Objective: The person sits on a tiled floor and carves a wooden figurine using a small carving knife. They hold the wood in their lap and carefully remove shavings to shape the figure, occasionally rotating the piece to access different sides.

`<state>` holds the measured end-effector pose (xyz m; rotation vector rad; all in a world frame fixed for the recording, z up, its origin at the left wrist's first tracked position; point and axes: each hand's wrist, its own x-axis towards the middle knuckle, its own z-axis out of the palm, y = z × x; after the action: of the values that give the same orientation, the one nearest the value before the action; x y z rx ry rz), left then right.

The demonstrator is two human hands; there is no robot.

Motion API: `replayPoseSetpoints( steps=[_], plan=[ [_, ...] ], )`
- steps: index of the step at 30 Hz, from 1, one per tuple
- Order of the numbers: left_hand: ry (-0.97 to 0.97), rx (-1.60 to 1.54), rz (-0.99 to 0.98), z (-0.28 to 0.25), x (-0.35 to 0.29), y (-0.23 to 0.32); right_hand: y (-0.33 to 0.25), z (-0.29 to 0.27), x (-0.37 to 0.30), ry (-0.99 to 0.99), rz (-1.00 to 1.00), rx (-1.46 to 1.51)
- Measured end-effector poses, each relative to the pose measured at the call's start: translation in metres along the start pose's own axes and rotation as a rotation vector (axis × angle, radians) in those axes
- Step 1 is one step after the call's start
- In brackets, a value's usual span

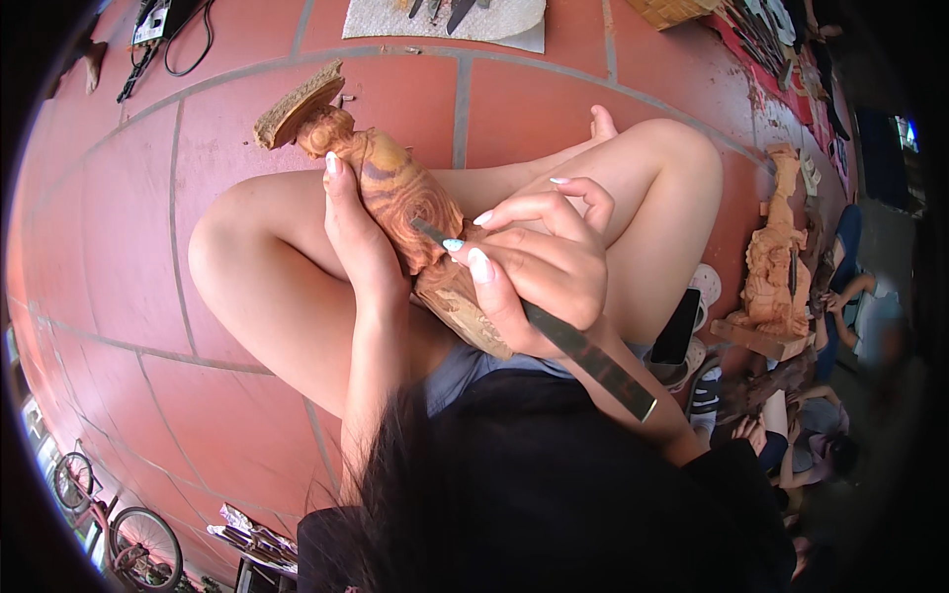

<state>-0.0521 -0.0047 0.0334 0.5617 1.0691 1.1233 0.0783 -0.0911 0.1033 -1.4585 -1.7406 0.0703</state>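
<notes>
A carved wooden figure (400,188) with swirling grain lies tilted across my lap, its rough, bark-like slab end pointing to the far left. My left hand (358,232) is wrapped round its left side, the thumb lying along the wood. In my right hand (549,262) is a flat metal chisel (593,371), pinched between thumb and fingers. The chisel's tip touches or nearly touches the figure's rounded middle, while its long flat shank sticks out behind my hand toward the lower right. The lower end of the figure is partly hidden by my right hand.
Red floor tiles (109,247) surround my crossed legs. Tools lie on a white padded sheet (445,20) ahead. To the right stands another wood carving (776,262), near a dark phone-like slab (677,326) and shoes. Other people sit farther right; a bicycle (119,539) is at lower left.
</notes>
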Motion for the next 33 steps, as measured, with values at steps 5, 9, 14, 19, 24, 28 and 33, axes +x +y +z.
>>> replayPoseSetpoints(
  steps=[5,9,14,19,24,28,33],
  plan=[
    [-0.016,-0.001,0.025,-0.005,0.001,-0.008,-0.003,-0.009,0.004,-0.048,0.036,-0.012],
    [-0.016,0.019,0.034,-0.005,0.001,-0.005,0.003,0.001,0.002,-0.028,0.011,-0.025],
    [0.003,-0.009,0.040,-0.002,0.002,-0.006,-0.005,-0.011,0.002,-0.087,0.039,-0.009],
    [0.016,-0.015,0.004,-0.007,0.000,-0.006,-0.003,-0.004,0.004,-0.109,0.038,-0.026],
    [-0.021,-0.043,0.027,-0.005,0.003,-0.008,0.005,0.005,0.003,-0.010,-0.037,-0.059],
    [-0.024,-0.092,0.030,-0.007,0.002,-0.006,0.006,0.002,0.000,-0.039,-0.036,-0.027],
    [-0.030,-0.024,0.061,-0.008,0.006,-0.011,0.008,0.009,0.011,0.006,-0.042,-0.042]
  ],
)
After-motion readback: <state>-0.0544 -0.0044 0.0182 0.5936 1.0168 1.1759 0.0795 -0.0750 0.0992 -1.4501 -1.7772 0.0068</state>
